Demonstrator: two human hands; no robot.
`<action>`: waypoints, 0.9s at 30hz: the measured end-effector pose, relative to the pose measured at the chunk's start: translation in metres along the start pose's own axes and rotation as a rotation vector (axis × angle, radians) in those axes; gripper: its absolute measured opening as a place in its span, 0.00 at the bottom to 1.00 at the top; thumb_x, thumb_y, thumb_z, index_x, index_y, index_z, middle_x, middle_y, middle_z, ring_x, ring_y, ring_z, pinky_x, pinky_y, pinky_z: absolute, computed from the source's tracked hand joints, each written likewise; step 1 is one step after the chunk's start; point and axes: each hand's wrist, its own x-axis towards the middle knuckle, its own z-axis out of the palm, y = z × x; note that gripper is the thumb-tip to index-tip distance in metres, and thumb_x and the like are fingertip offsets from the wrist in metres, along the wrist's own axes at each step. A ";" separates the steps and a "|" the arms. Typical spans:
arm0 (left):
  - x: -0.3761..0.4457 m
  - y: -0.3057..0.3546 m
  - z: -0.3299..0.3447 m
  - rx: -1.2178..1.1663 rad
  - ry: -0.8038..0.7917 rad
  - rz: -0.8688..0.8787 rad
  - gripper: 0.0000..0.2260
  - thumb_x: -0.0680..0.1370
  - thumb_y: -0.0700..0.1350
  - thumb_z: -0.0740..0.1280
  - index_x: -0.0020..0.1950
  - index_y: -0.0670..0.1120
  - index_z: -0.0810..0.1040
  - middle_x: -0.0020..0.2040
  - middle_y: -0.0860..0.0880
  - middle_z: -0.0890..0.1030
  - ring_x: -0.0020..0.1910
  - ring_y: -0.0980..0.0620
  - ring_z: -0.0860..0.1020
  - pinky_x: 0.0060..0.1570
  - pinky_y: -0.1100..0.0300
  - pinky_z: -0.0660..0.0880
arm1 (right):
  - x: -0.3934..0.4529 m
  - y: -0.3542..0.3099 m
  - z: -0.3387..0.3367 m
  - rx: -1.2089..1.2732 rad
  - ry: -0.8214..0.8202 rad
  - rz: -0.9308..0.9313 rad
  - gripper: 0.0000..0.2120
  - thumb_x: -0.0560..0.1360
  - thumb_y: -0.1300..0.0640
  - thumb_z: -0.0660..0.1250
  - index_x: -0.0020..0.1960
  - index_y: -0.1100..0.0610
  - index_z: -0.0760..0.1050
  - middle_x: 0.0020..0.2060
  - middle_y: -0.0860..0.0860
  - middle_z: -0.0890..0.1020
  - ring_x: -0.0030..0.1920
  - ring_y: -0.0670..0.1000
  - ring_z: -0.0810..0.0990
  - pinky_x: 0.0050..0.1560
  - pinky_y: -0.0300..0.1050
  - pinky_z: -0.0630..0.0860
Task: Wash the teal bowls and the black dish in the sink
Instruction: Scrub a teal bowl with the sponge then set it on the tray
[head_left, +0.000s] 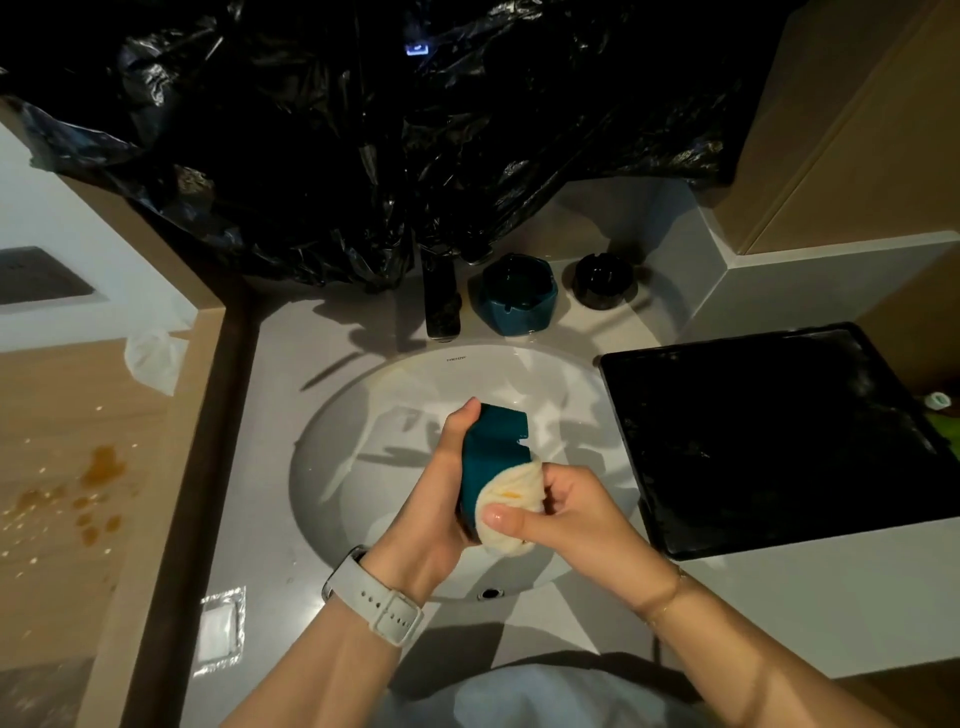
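- The teal bowl (491, 452) in play is held on its side over the sink (332, 467). It looks like glazed ceramic with a notched rim, so I'd guess it's stiff, a bit heavy, and breakable if it knocks the basin.
- My left hand (441, 499) is wrapped around the bowl's outer wall, thumb up near the top edge. Seems like the right place to hold: the wall, not the notched rim.
- My right hand (566, 512) is bunched on a pale sponge (511, 506) pressed against the bowl's lower end, so both hands are close together and both clamped on something.
- Once it's soapy I reckon it gets slippery, so I'd keep it low over the basin.
- The second teal bowl (517, 296) sits on the tabletop (270, 395) behind the sink, just beside the faucet (441, 306).
- The black dish (602, 280) is right of that one, also untouched by either hand.
- A big black tray (779, 436) lies right of the sink, and black plastic bags (363, 130) hang over the back.
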 end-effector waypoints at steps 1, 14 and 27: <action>-0.001 -0.002 0.002 0.043 0.014 0.069 0.27 0.75 0.69 0.59 0.49 0.47 0.81 0.41 0.48 0.84 0.40 0.50 0.82 0.42 0.55 0.78 | 0.001 -0.002 0.002 0.080 0.029 0.002 0.11 0.66 0.57 0.73 0.48 0.57 0.82 0.45 0.53 0.86 0.47 0.50 0.84 0.48 0.41 0.80; -0.001 0.003 -0.002 -0.062 -0.151 -0.041 0.35 0.74 0.73 0.52 0.55 0.48 0.84 0.55 0.43 0.85 0.52 0.44 0.84 0.54 0.42 0.79 | -0.001 -0.002 0.016 0.084 0.217 -0.062 0.09 0.70 0.58 0.73 0.49 0.53 0.80 0.43 0.49 0.86 0.46 0.48 0.85 0.44 0.44 0.81; 0.012 -0.010 0.004 0.144 -0.074 0.476 0.26 0.74 0.71 0.51 0.72 0.67 0.62 0.69 0.52 0.75 0.66 0.50 0.76 0.61 0.51 0.77 | 0.003 -0.027 0.013 0.347 0.202 -0.043 0.11 0.69 0.57 0.72 0.50 0.60 0.81 0.41 0.54 0.85 0.43 0.49 0.83 0.40 0.40 0.79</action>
